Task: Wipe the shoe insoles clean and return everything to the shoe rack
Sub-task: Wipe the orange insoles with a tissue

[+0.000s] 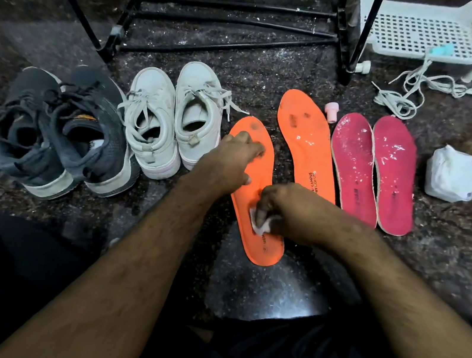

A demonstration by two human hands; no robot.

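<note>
Two orange insoles lie on the dark stone floor. My left hand presses on the toe half of the nearer orange insole. My right hand pinches a small white wipe against that insole's middle. The second orange insole lies just to the right, with wet spots on it. Two pink insoles lie further right, speckled with white droplets. The black metal shoe rack stands at the back.
A pair of dark grey sneakers and a pair of white sneakers stand at the left. A small pink cap, loose white laces, a white plastic basket and a wad of white tissue are at the right.
</note>
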